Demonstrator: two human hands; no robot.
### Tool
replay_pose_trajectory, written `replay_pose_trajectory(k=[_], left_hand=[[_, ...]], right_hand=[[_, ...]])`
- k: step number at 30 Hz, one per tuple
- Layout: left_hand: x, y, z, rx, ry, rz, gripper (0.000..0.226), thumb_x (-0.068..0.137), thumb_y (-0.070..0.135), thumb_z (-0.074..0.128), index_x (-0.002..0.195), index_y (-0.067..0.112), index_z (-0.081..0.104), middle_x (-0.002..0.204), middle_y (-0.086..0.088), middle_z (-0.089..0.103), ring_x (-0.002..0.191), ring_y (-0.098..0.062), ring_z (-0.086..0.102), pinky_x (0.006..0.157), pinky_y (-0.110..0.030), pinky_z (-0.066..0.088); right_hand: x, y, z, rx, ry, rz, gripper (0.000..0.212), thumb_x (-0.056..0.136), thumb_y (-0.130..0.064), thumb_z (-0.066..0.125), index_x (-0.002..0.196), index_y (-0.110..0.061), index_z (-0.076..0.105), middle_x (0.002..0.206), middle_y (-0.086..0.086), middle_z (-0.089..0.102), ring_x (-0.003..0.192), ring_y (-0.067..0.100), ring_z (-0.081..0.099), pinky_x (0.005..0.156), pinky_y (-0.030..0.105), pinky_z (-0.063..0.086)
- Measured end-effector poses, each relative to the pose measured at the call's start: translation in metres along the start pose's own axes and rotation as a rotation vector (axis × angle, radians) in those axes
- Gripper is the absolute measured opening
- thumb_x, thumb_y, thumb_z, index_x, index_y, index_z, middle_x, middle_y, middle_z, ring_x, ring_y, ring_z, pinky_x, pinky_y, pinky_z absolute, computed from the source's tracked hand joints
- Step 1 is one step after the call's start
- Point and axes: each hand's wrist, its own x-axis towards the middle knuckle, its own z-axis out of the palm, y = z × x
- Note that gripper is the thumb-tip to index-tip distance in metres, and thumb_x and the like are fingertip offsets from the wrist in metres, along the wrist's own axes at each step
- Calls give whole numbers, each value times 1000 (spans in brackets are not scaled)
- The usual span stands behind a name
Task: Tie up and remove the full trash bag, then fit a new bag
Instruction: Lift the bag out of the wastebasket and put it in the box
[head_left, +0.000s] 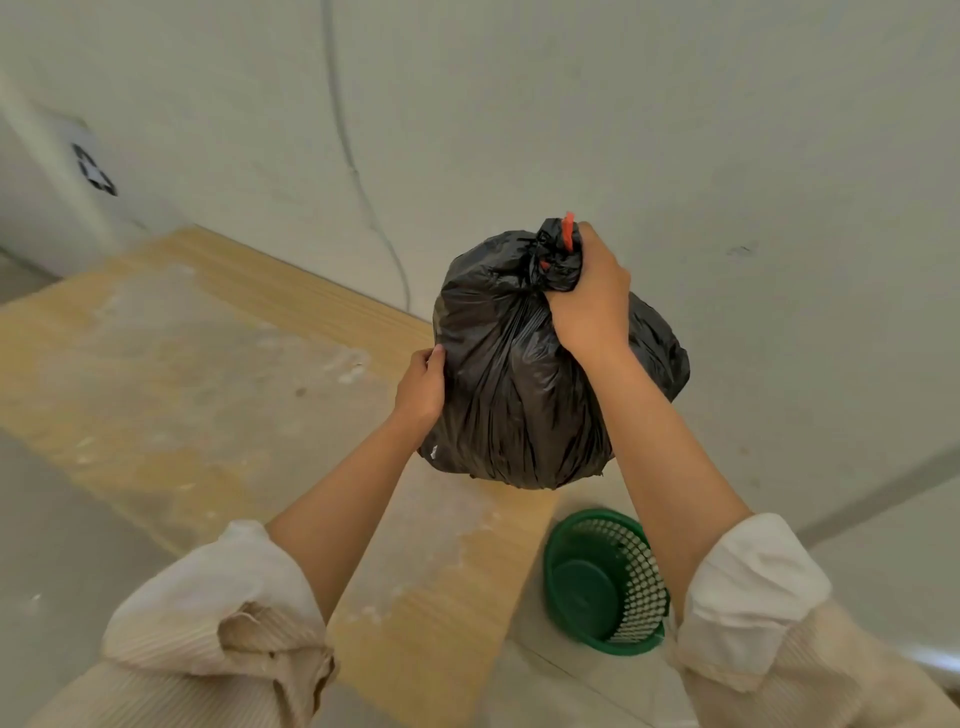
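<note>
Pale plaster-looking wall (623, 104) fills most of what we see from the head camera, with a thin cable (358, 176) running down it and a worn wooden panel (208, 364) lying below, yellowish with chalky white scuffs all over. Up in the air in front of us is the full trash bag (519, 374), black crinkly plastic, rounded and bulging, its neck gathered tight with a bit of red drawstring (568, 231) poking out the top. Our right hand (589, 296) is clenched around that bunched neck, carrying the bag clear of everything. Our left hand (422, 389) is cupped flat against the bag's left side, fingers curling behind it, so we can't really see how firmly it's gripping. Down below the bag sits the green plastic basket (602, 582), round, perforated wall, solid bottom, bare inside; our right forearm cuts off its right edge. Both cream ribbed sleeves (218, 613) are pushed up past the elbows. Off at far left there's a white bin-like box (47, 197) with a dark recycling-style mark, blurry and cropped, so no clue what it really is.
</note>
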Motion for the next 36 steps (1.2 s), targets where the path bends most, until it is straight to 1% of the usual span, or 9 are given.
replay_pose_trajectory(k=[3, 7, 9, 11, 14, 19, 26, 32, 36], left_hand=[[15, -7, -75, -3, -17, 9, 49, 101, 44, 25, 138, 15, 39, 136, -9, 49, 123, -27, 47, 104, -42, 39], [34, -18, -166, -7, -30, 17, 51, 101, 44, 23, 140, 14, 36, 139, -10, 47, 126, -27, 46, 106, -43, 37], [45, -23, -205, -3, -31, 23, 52, 102, 44, 21, 141, 13, 35, 140, -10, 46, 128, -28, 45, 104, -40, 37], [59, -29, -239, 9, -31, 25, 52, 102, 44, 20, 142, 14, 34, 141, -10, 45, 128, -29, 44, 102, -39, 37], [85, -40, -284, 13, -48, 3, 53, 101, 47, 21, 141, 16, 35, 141, -9, 46, 128, -29, 45, 106, -44, 37], [143, -46, -351, 53, -115, -15, 54, 99, 49, 23, 140, 17, 36, 140, -9, 46, 126, -29, 46, 107, -48, 38], [236, -29, -443, 145, -192, 17, 52, 98, 48, 25, 136, 16, 41, 136, -8, 49, 123, -28, 48, 105, -49, 40], [305, -19, -533, 175, -171, 66, 49, 102, 41, 25, 141, 14, 36, 140, -10, 47, 126, -29, 46, 105, -43, 39], [353, -19, -597, 153, -135, 110, 47, 102, 38, 25, 142, 16, 34, 141, -11, 46, 125, -30, 46, 100, -37, 41]], right_hand=[[-3, -49, 52, 21, 12, -15, 13, 89, -8, 55, 101, -7, 58, 89, 7, 66, 83, 21, 60, 71, 29, 46], [-7, -114, 118, 58, 33, -15, 8, 88, -8, 55, 96, -7, 57, 84, 3, 63, 77, 17, 57, 59, 20, 36], [-8, -143, 149, 69, 36, -16, 9, 89, -8, 54, 97, -6, 57, 83, 3, 63, 75, 15, 55, 57, 17, 34], [-7, -168, 178, 71, 33, -18, 12, 90, -8, 55, 101, -6, 59, 86, 4, 66, 78, 14, 57, 62, 20, 38], [-3, -196, 222, 63, 34, -8, 14, 90, -10, 55, 104, -9, 60, 89, 3, 67, 81, 15, 60, 69, 23, 44], [17, -227, 294, 24, 44, 37, 19, 88, -7, 56, 106, -12, 59, 90, 1, 66, 85, 17, 61, 75, 30, 50], [69, -270, 393, 4, 130, 110, 17, 88, -8, 56, 104, -11, 60, 91, 2, 67, 85, 18, 60, 72, 30, 47], [108, -323, 490, -34, 147, 113, 17, 88, -8, 55, 104, -13, 58, 92, 4, 66, 87, 23, 61, 78, 41, 52], [125, -359, 561, -42, 195, 120, 18, 87, -6, 54, 104, -13, 56, 91, 5, 66, 86, 24, 61, 78, 42, 52]])
